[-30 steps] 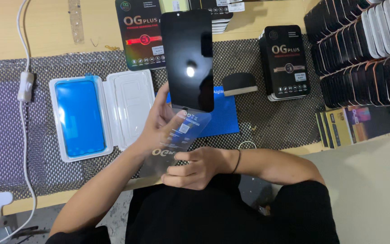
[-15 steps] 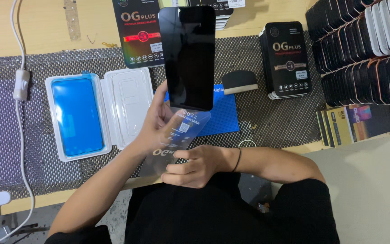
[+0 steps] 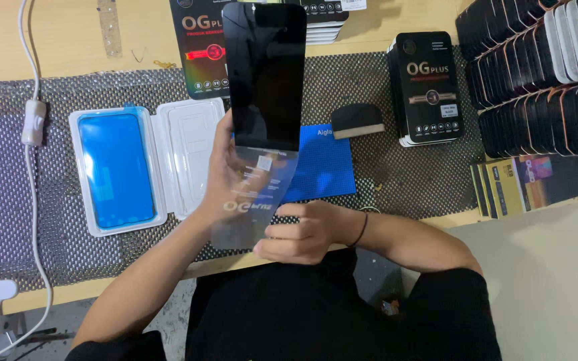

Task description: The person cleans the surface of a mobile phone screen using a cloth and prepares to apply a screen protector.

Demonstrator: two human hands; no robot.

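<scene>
Head view: both hands apparently peel clear film [image 3: 252, 200] off dark glass [image 3: 267, 73].

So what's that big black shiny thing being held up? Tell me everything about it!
The black glass panel is a flat, glossy rectangle with rounded corners, like a phone screen protector. It is held upright over the table, catching faint reflections. The left hand grips its lower left edge. A clear film with some print on it hangs from its bottom edge, partly peeled away, and the right hand holds that film's lower end.
</scene>
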